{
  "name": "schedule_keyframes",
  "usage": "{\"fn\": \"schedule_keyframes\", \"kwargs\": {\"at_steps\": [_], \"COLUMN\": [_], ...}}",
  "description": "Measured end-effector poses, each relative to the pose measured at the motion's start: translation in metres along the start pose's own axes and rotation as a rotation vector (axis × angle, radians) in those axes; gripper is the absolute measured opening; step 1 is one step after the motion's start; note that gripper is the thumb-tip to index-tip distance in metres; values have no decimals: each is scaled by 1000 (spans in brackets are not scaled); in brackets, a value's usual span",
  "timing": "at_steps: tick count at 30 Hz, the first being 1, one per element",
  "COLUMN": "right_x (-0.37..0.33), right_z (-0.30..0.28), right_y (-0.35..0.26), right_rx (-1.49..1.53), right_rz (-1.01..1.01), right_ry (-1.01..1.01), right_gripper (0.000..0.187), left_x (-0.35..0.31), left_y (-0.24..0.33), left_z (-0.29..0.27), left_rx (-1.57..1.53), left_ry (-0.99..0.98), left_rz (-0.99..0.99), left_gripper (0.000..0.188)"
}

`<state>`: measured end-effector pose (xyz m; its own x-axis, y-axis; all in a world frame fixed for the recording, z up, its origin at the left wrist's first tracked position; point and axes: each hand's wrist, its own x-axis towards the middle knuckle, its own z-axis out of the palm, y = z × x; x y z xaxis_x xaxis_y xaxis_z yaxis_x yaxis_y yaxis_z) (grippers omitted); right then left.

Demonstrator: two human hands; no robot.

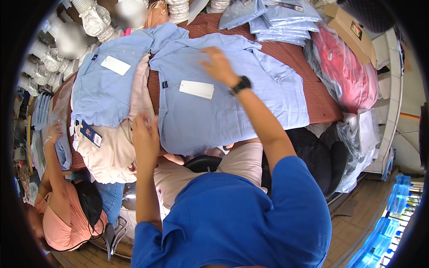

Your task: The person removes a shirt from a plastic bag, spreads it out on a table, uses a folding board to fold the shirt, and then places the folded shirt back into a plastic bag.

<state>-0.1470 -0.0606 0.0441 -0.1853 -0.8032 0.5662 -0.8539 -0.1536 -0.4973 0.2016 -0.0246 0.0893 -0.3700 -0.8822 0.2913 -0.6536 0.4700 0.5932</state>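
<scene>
A light blue shirt lies spread flat on the table before me, a white tag on its front. My right hand, with a dark watch on the wrist, is over the shirt's upper part, fingers apart and slightly blurred. Beside the shirt's left edge is my left hand, its fingers stretched out, holding nothing that I can see. Left of it, another blue shirt with a white tag rests on cream garments, where a dark blue tag shows.
A brown cloth covers the table. Bagged blue shirts are stacked at the far side, with bagged red garments and a cardboard box to the right. White ornate columns stand far left. A co-worker sits at left.
</scene>
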Motion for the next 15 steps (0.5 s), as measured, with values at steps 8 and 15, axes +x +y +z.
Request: {"fn": "schedule_keyframes", "kwargs": {"at_steps": [8, 15], "right_x": [-145, -141], "right_z": [-192, -198], "right_y": [157, 183], "right_rx": [-631, -408], "right_rz": [553, 552], "right_ry": [20, 29], "right_gripper": [51, 19], "left_x": [215, 272], "left_y": [-56, -80], "left_z": [125, 188], "left_rx": [-80, 180], "left_ry": [112, -60], "left_rz": [258, 30], "left_gripper": [47, 50]}}
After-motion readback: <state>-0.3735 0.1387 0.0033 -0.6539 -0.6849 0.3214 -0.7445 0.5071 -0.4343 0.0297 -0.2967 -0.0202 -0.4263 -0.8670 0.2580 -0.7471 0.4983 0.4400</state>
